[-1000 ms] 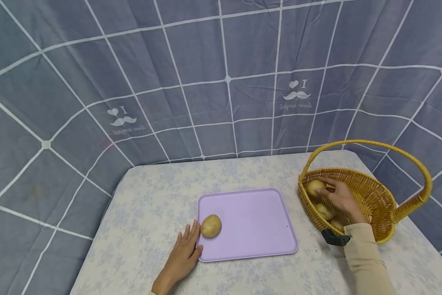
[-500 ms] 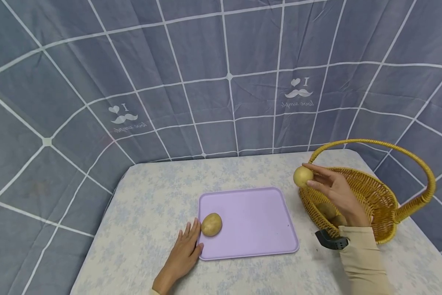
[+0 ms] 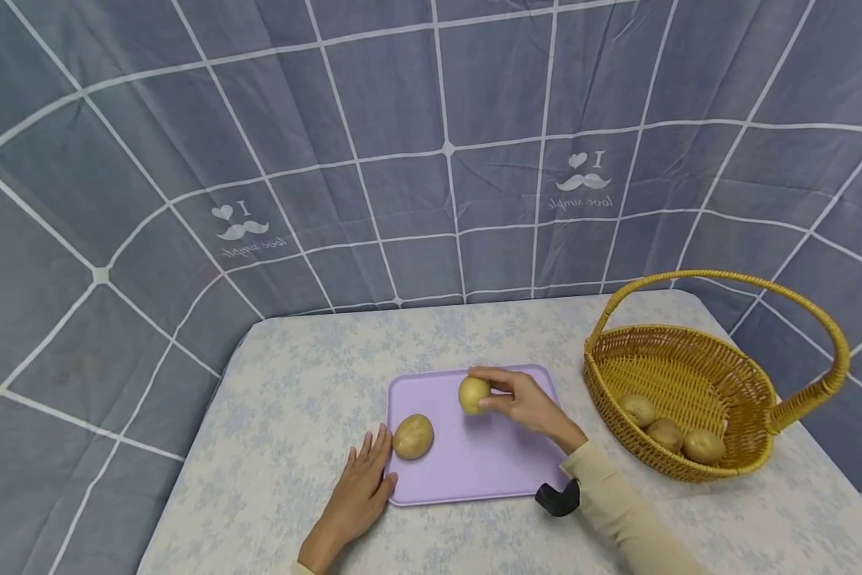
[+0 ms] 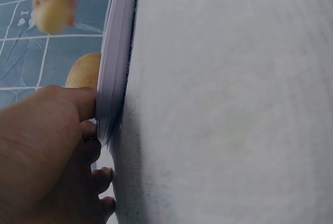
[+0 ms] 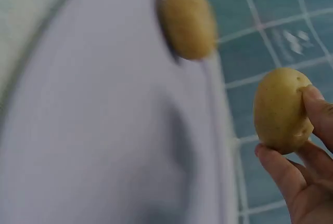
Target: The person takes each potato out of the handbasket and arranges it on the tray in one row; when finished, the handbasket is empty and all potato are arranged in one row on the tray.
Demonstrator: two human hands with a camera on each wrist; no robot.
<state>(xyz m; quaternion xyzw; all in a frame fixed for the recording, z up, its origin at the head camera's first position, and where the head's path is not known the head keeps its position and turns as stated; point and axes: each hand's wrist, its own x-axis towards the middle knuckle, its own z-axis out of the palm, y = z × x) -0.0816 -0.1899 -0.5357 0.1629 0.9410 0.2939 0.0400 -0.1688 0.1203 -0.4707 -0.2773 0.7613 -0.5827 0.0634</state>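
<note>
My right hand (image 3: pixel 522 399) pinches a potato (image 3: pixel 473 395) between thumb and fingers and holds it above the purple tray (image 3: pixel 474 463). In the right wrist view this potato (image 5: pixel 282 110) is pale yellow and apart from the tray surface below. A second potato (image 3: pixel 413 437) lies on the tray near its left edge. My left hand (image 3: pixel 359 489) rests at that left edge with its fingers extended, beside the second potato. The left wrist view shows the left thumb against the tray rim (image 4: pixel 112 63), with part of the lying potato (image 4: pixel 85 70) behind it.
A wicker basket (image 3: pixel 689 339) with a tall handle stands on the right of the table, with potatoes (image 3: pixel 665 435) along its near side. A flowered cloth (image 3: pixel 308 383) covers the table. Grey-blue checked curtain (image 3: pixel 402 200) hangs behind and at the sides.
My right hand has lifted a potato out of the basket and carried it left over the tray. The left hand and the potato on the tray have stayed in place.
</note>
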